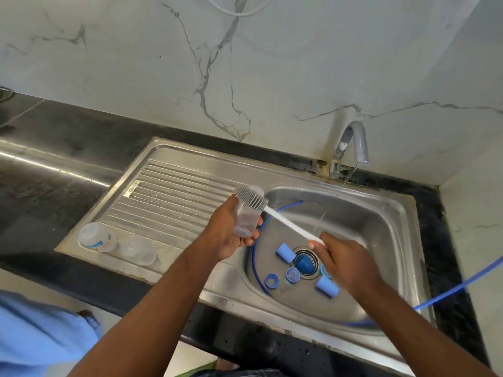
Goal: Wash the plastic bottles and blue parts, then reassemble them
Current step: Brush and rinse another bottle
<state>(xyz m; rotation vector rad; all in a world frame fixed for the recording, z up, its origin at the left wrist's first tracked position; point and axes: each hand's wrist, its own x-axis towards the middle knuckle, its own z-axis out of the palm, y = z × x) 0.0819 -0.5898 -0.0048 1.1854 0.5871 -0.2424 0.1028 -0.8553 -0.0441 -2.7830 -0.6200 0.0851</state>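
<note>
Washing-up is seen under way at a steel sink (386, 213) set in a black counter (54, 186). A clear plastic bottle (246, 221) is held tilted above the basin's left rim by the left hand (228, 235), whose fingers are wrapped round the bottle's lower half. A bottle brush (280, 217) is gripped at the end of its white handle by the right hand (345, 263), the fingers curled tight on it. Its grey bristled head is laid at the bottle's open upper end, though whether it is inside the bottle cannot be told. A thin stream of water (344, 183) is run from the tap (353, 142) at the back of the sink and is dropped into the basin just beside the handle. Blue parts are scattered on the basin floor round the drain (314, 258): a blue cylinder (285, 252) to its left, a second blue cylinder (327, 286) partly covered by the right hand, a blue ring (271, 281), a small blue cup (293, 275), and a blue piece (303, 263) seated in the drain itself. A thin blue hose (449, 289) is looped round the basin and led off over the counter to the right. A labelled clear bottle (96, 238) and a plain clear bottle (137, 250) are left side by side at the near corner of the ribbed drainboard (168, 191).
</note>
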